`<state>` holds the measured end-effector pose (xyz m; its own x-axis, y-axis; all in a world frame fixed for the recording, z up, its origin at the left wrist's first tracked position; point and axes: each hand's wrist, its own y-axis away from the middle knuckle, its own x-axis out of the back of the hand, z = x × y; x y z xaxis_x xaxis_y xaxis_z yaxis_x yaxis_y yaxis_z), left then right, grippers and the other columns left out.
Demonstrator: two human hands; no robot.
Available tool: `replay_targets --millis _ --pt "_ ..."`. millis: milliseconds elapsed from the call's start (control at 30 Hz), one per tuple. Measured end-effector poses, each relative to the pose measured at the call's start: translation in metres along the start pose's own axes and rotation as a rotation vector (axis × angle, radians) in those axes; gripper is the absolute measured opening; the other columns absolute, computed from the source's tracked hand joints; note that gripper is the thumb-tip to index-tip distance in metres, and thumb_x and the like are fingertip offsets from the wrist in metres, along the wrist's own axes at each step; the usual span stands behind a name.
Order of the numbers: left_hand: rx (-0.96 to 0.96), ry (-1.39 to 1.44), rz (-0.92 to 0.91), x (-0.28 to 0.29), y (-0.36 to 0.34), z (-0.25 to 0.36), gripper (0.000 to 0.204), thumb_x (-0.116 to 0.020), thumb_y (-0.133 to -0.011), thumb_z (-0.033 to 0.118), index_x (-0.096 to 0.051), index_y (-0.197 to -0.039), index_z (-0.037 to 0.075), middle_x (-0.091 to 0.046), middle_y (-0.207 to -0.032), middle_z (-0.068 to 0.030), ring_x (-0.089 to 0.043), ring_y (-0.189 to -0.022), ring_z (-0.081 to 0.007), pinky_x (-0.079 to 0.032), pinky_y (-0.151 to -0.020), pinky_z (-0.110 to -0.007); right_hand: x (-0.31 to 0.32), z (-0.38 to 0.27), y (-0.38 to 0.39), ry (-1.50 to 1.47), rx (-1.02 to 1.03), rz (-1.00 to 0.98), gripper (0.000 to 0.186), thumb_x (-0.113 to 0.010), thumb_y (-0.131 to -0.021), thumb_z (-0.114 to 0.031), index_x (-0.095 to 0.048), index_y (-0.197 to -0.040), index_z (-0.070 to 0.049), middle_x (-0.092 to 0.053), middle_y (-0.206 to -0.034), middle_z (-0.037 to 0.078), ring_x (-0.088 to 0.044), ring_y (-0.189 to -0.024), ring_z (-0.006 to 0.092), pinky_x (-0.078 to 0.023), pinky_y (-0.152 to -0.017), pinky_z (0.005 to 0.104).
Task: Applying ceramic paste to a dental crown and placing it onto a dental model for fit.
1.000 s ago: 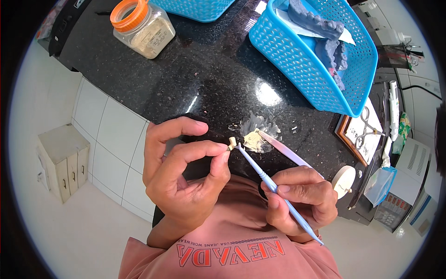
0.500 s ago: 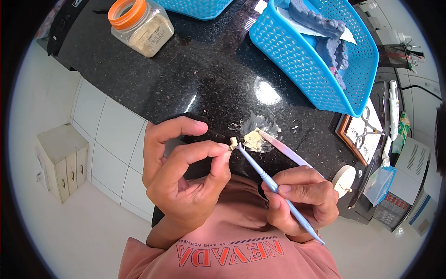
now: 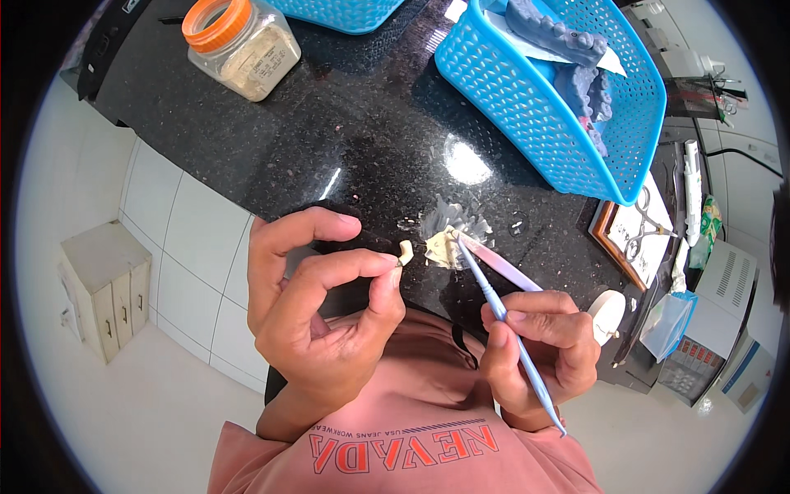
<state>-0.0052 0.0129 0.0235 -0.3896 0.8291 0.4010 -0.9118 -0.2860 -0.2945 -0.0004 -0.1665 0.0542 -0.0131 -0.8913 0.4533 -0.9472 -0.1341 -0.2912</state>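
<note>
Between thumb and forefinger, my left hand (image 3: 325, 305) pinches a small cream-coloured, tooth-like piece (image 3: 406, 252); its other fingers are curled apart from it. My right hand (image 3: 547, 346) holds a slim light-blue dental hand tool (image 3: 492, 298) like a pen. The tool's tip reaches a smear of pale yellow paste (image 3: 440, 249) on the black counter, to the right of the piece. A pinkish-lilac spatula (image 3: 498, 263) lies with its tip at the same paste, its other end passing behind my right hand.
The speckled black counter (image 3: 362, 148) carries a blue perforated basket (image 3: 527, 123) with grey dental casts (image 3: 559, 37). An orange-rimmed jar of beige powder (image 3: 255, 62) stands far left. To the right are scissor-like forceps (image 3: 646, 226) on a brown-edged board and a round white object (image 3: 606, 315).
The blue tool's tip has moved away from the cream piece and over to the paste. My left hand keeps its pinch, with the piece appearing slightly turned.
</note>
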Motion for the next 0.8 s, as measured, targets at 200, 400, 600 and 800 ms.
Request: replay_targets --millis 200,400,600,800 --pt "0.002 -0.02 -0.003 0.0004 0.0004 -0.0004 0.018 -0.07 -0.07 -0.009 -0.068 -0.084 0.002 -0.054 -0.112 -0.0148 -0.055 -0.093 -0.0151 -0.047 -0.074 -0.024 0.0003 0.0019 -0.0015 -0.074 0.034 -0.03 0.022 -0.077 -0.069 0.007 -0.06 -0.083 0.003 -0.068 -0.075 0.019 -0.068 -0.06 0.0199 -0.053 -0.05 0.026" --pt "0.019 -0.018 0.013 -0.0012 0.0021 0.0018 0.017 -0.071 -0.07 -0.008 -0.068 -0.085 0.002 -0.054 -0.111 -0.0147 -0.056 -0.092 -0.0153 -0.047 -0.074 -0.024 0.0001 0.0003 -0.0035 -0.051 0.032 -0.038 0.02 -0.077 -0.069 0.007 -0.061 -0.082 0.003 -0.069 -0.075 0.018 -0.068 -0.059 0.0192 -0.053 -0.049 0.0258" --pt "0.032 -0.068 0.09 -0.0053 0.0006 0.002 0.021 -0.078 -0.062 0.004 -0.071 -0.08 0.013 -0.065 -0.095 -0.0045 -0.063 -0.087 -0.0189 -0.033 -0.102 -0.049 -0.0004 0.0019 -0.0015 -0.053 0.015 0.008 0.019 -0.076 -0.069 0.007 -0.062 -0.081 0.003 -0.068 -0.074 0.017 -0.067 -0.057 0.019 -0.052 -0.048 0.0257" --pt "-0.029 -0.019 0.031 -0.0029 0.0008 -0.0003 0.018 -0.072 -0.069 -0.007 -0.069 -0.083 0.003 -0.056 -0.11 -0.0148 -0.055 -0.092 -0.0167 -0.047 -0.073 -0.025 0.001 0.0015 -0.0009 -0.016 0.048 -0.032 0.02 -0.076 -0.07 0.006 -0.06 -0.083 0.003 -0.068 -0.074 0.018 -0.067 -0.058 0.0193 -0.053 -0.049 0.0265"
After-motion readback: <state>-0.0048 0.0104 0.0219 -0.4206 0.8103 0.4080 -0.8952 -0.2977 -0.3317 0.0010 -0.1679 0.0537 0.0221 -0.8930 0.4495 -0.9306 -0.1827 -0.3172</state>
